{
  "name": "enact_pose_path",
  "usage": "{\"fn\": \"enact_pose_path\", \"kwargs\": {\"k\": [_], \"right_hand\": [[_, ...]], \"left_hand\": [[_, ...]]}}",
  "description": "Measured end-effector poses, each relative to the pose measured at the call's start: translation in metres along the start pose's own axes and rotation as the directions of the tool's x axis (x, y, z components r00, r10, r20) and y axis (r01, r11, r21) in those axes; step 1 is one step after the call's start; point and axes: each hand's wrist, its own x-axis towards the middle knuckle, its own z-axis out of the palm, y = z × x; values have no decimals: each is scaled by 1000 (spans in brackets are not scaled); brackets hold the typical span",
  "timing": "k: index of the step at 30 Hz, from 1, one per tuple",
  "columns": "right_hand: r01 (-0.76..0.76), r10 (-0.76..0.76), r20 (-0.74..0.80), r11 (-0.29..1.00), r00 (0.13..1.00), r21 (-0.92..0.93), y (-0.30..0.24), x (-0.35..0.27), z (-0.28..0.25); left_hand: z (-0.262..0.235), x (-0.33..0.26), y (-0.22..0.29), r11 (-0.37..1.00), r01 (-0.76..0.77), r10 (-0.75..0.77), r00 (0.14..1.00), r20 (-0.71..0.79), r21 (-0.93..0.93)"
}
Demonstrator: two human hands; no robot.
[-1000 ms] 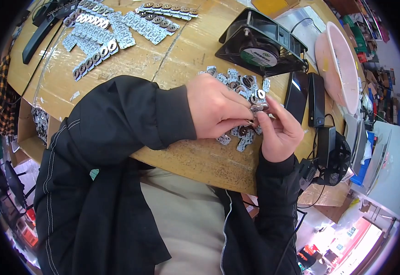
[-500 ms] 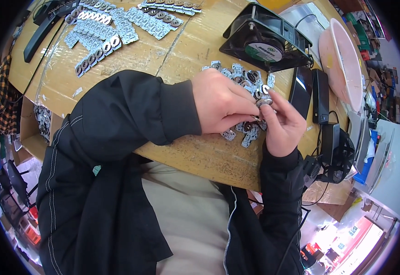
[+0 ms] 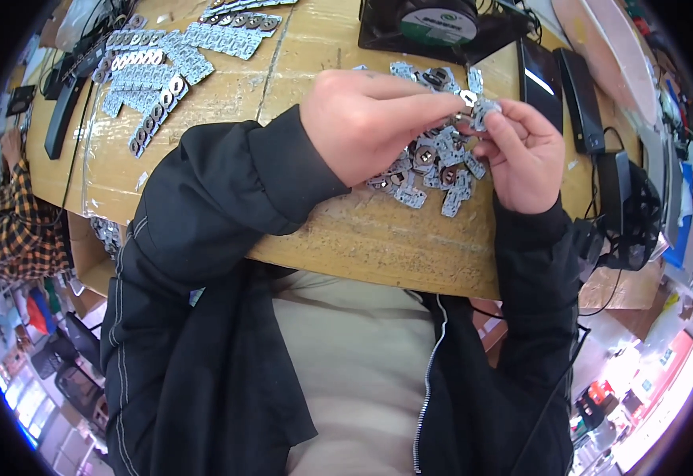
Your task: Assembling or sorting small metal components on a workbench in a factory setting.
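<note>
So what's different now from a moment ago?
The view shifted, leaving the black fan higher and partly cut off. The left hand turned, its fingers reaching farther right toward the small metal part in the right hand; whether it is the same part, I can't tell. Both hands stay at the loose pile; the rows of plates look unchanged.

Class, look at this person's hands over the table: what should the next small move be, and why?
Probably to steady the small metal part with the right hand before the left hand adjusts it: the right hand pinches it, the left is close beside it, and similar parts lie in a loose pile below, where it could get lost.
</note>
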Motion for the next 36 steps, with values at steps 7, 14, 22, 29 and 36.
{"fn": "enact_pose_path", "kwargs": {"k": [7, 14, 22, 29, 36], "right_hand": [[-4, 3, 23, 999, 1000, 53, 4, -2, -4], [-1, 1, -1, 1000, 1000, -11, 4, -7, 6], [29, -31, -10, 992, 999, -122, 2, -7, 12], [26, -22, 22, 981, 1000, -191, 2, -7, 10], [9, -7, 29, 996, 1000, -94, 2, -6, 9]], "left_hand": [[2, 1, -2, 986, -70, 72, 997, -8, 153], [-2, -1, 0, 987, -54, 42, 996, 77, 153], [5, -2, -5, 973, -63, 61, 998, 17, 220], [5, -1, -6, 966, -90, 86, 996, 27, 242], [0, -1, -2, 981, -71, 55, 994, 94, 183]]}}
